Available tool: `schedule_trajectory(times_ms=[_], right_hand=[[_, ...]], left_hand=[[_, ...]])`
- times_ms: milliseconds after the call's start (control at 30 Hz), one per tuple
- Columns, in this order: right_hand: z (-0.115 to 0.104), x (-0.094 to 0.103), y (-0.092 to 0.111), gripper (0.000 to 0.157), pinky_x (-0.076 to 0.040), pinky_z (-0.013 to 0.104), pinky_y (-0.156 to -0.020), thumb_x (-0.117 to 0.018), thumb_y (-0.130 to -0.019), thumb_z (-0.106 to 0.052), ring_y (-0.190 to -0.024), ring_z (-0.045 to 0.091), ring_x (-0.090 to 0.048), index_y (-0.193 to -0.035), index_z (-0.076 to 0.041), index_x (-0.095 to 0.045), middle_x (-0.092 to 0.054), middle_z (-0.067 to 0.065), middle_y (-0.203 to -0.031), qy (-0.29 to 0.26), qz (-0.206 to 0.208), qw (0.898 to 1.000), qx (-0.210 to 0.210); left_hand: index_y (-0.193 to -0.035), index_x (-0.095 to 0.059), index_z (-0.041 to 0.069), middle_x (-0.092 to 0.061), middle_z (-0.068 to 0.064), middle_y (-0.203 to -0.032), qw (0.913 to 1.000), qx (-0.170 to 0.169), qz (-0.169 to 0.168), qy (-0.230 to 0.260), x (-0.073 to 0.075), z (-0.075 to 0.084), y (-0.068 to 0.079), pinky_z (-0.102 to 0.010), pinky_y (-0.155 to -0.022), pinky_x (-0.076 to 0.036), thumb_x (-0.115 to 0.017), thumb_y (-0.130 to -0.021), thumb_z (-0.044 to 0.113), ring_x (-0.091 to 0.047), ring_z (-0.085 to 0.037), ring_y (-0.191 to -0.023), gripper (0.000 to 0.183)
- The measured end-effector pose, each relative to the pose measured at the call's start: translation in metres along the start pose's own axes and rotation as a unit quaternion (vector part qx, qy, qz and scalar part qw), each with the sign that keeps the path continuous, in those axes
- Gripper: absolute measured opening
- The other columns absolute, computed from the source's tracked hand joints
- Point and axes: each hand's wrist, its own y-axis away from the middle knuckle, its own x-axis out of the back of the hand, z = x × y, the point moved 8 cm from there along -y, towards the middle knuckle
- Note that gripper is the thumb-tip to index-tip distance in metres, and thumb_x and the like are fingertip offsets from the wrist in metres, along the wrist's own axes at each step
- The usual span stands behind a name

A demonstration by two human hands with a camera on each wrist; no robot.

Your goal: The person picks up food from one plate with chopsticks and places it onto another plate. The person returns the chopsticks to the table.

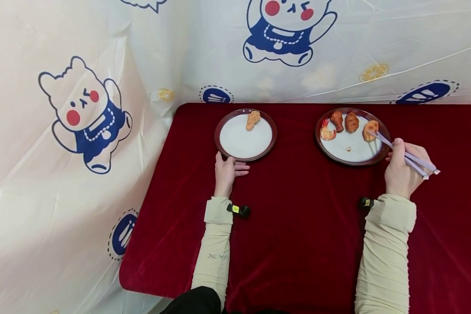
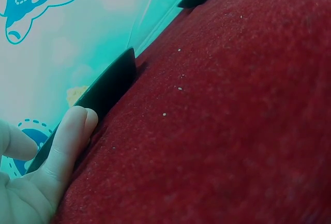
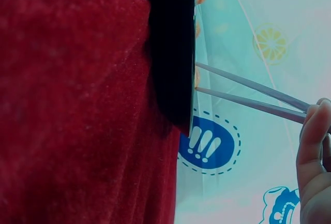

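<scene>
My right hand (image 1: 407,169) grips a pair of pale purple chopsticks (image 1: 416,161). Their tips are spread at a golden-brown food piece (image 1: 370,131) on the right side of a brown-rimmed plate (image 1: 347,150); whether they pinch it I cannot tell. That plate also bears a shrimp (image 1: 327,132), a drumstick (image 1: 337,121), a ridged brown piece (image 1: 351,122) and a small crumb. My left hand (image 1: 225,173), fingers extended, touches the near rim of another brown-rimmed plate (image 1: 243,141). A crumbly fried piece (image 1: 253,120) lies near that plate's far edge.
A dark red velvet cloth (image 1: 294,218) covers the table, and small pale crumbs (image 2: 180,88) dot it in the left wrist view. Behind and to the left hangs a white printed curtain (image 1: 204,52), close against the table's far edge.
</scene>
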Motion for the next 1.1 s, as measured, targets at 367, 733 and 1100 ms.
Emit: schedule_trajectory(times_ms=[367, 733, 1100], right_hand=[[-0.006, -0.003, 0.002, 0.021, -0.049, 0.008, -0.048, -0.071, -0.085, -0.019, -0.048, -0.004, -0.058, -0.082, 0.0, -0.078, -0.063, -0.01, -0.074, -0.007, 0.001, 1.0, 0.003], [-0.008, -0.004, 0.002, 0.019, -0.049, 0.008, -0.05, -0.068, -0.088, -0.021, -0.05, -0.004, -0.058, -0.083, -0.006, -0.079, -0.063, -0.01, -0.075, 0.004, 0.006, 1.0, 0.003], [-0.006, -0.011, 0.005, 0.02, -0.05, 0.013, -0.045, -0.075, -0.082, -0.011, -0.047, 0.007, -0.059, -0.079, 0.008, -0.075, -0.068, 0.003, -0.068, -0.159, 0.013, 0.987, -0.016]], left_hand=[[-0.157, 0.006, 0.016, -0.068, -0.027, -0.102, 0.9999, -0.005, 0.014, -0.004, 0.002, 0.0, -0.001, -0.04, -0.071, -0.064, -0.035, -0.095, 0.009, -0.074, -0.027, -0.076, 0.074], [-0.157, 0.006, 0.017, -0.068, -0.026, -0.101, 0.9999, -0.005, 0.016, 0.002, 0.004, 0.001, -0.001, -0.04, -0.07, -0.064, -0.035, -0.095, 0.009, -0.073, -0.027, -0.075, 0.075], [-0.156, 0.007, 0.015, -0.068, -0.028, -0.102, 1.0, 0.003, 0.009, -0.002, 0.0, 0.004, 0.002, -0.04, -0.07, -0.064, -0.035, -0.096, 0.009, -0.073, -0.029, -0.078, 0.074]])
